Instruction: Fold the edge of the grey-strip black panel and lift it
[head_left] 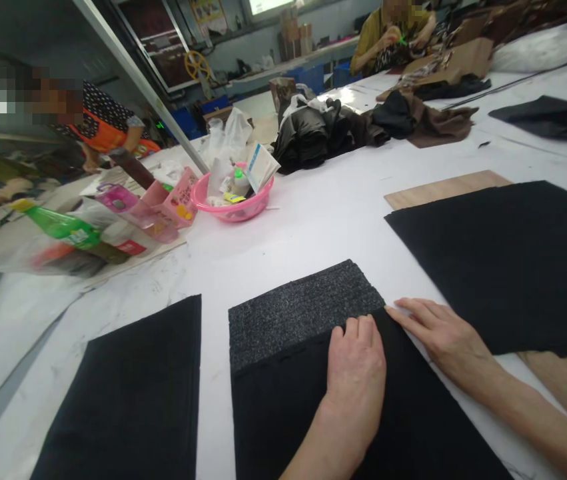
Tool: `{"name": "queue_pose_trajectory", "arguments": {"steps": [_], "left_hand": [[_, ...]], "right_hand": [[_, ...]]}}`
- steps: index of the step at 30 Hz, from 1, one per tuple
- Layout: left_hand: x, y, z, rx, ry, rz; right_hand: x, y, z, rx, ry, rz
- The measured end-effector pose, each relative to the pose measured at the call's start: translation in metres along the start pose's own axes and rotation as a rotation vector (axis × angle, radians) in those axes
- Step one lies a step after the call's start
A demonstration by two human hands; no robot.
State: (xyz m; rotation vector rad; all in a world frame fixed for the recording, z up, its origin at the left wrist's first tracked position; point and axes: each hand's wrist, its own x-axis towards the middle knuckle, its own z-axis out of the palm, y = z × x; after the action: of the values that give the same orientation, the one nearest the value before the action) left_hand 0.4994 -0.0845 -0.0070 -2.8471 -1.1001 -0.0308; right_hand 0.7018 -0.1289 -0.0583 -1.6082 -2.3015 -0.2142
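Observation:
A black fabric piece [283, 413] lies on the white table in front of me, over a speckled dark grey panel [303, 303] whose far part sticks out beyond it. My left hand [358, 373] rests on the black fabric with its fingers curled together at the far edge, their tips partly hidden. At the far right corner of that edge, my right hand [446, 337] touches the fabric with a fingertip, its other fingers stretched out and apart. Left of these lies another black piece [138, 393]. A larger black piece [503, 260] is by my right hand.
Light brown board [448, 189] shows under the larger black piece. A pink basin [236, 210] of small items and a green bottle [68, 227] stand beyond. Dark cloth [313, 133] is heaped farther back. Co-workers are at the far left [113, 123] and back [370, 43].

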Motion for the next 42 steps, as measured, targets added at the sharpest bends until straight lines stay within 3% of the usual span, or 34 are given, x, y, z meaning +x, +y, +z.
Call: {"name": "queue_pose_trajectory", "arguments": {"steps": [6, 15, 22, 30, 35, 38, 42], "left_hand": [[-0.041, -0.021, 0.01, 0.092, 0.045, -0.075], [-0.122, -0.069, 0.007, 0.145, 0.016, -0.261], [-0.164, -0.093, 0.008, 0.189, -0.011, -0.376], [-0.18, -0.101, -0.006, 0.208, -0.068, -0.503], [-0.184, -0.1, -0.007, 0.14, 0.031, -0.495], [-0.187, -0.1, 0.002, 0.089, 0.13, -0.397], [-0.189, -0.1, 0.018, 0.065, 0.191, -0.263]], "right_hand": [[0.003, -0.002, -0.003, 0.004, 0.004, 0.019], [0.002, -0.001, -0.006, 0.002, -0.022, 0.014], [0.002, 0.0, -0.005, -0.015, -0.026, 0.004], [0.002, 0.0, -0.006, 0.047, 0.011, 0.054], [0.009, 0.0, -0.013, 0.119, 0.135, 0.172], [0.024, -0.01, -0.023, 0.174, 0.065, 0.137], [0.05, -0.031, -0.035, 0.269, -0.137, 0.046]]}}
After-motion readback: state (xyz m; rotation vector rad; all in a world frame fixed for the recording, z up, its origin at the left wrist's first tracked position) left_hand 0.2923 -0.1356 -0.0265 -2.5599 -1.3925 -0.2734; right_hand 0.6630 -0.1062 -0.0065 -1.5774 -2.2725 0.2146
